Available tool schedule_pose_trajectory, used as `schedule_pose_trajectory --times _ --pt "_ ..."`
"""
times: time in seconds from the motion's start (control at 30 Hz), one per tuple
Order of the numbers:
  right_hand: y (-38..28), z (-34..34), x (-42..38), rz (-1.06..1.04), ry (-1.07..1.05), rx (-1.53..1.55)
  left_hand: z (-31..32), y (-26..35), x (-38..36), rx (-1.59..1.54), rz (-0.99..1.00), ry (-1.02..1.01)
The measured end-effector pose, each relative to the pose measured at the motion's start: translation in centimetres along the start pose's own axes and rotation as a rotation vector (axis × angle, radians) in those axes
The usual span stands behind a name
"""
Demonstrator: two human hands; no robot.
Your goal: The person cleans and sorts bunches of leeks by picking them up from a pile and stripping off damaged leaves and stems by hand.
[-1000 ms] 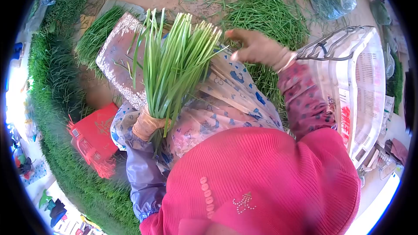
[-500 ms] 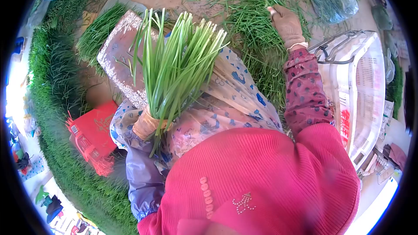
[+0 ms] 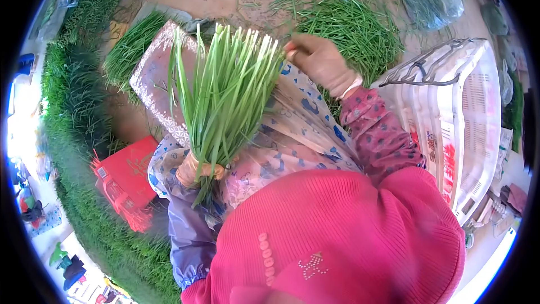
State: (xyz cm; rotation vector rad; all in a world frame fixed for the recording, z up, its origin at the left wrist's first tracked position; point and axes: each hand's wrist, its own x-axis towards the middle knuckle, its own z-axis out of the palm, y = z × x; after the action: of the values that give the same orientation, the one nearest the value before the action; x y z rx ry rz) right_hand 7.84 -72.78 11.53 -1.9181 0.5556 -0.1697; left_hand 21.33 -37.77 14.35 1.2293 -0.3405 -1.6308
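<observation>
My left hand [image 3: 194,170], in a tan glove, is wrapped round the lower leafy part of a thick bunch of garlic chives [image 3: 225,90]. The bunch stands up from my lap with its pale stem ends fanned out at the top. Beside those ends on the right is my gloved right hand [image 3: 320,62]. Its fingers are curled together near the outermost stems; whatever they pinch is too small to make out. Beyond it a loose heap of chives [image 3: 360,28] lies on the ground. A patterned plastic apron [image 3: 287,146] covers my lap.
A lace-edged board [image 3: 160,79] lies left of the bunch, with more cut chives [image 3: 132,48] behind it. A red box [image 3: 132,171] with red ties sits at the left. To the right stands a white plastic crate [image 3: 472,112]; a bagged bundle [image 3: 430,0] lies behind it.
My right hand has moved left and toward me, from the loose heap to the stem ends of the bunch. My left hand still grips the bunch, which has lowered slightly.
</observation>
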Motion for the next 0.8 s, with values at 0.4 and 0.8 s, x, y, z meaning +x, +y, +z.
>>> schedule_pose_trajectory --times 0.4,0.8 --pt "0.0 -7.7 1.5 0.001 0.378 0.077 -0.7 -1.1 0.1 -0.117 -0.018 -0.057" --pt "-3.5 -1.3 1.6 0.006 0.288 0.396 -1.4 -2.3 -0.1 -0.145 -0.029 -0.070"
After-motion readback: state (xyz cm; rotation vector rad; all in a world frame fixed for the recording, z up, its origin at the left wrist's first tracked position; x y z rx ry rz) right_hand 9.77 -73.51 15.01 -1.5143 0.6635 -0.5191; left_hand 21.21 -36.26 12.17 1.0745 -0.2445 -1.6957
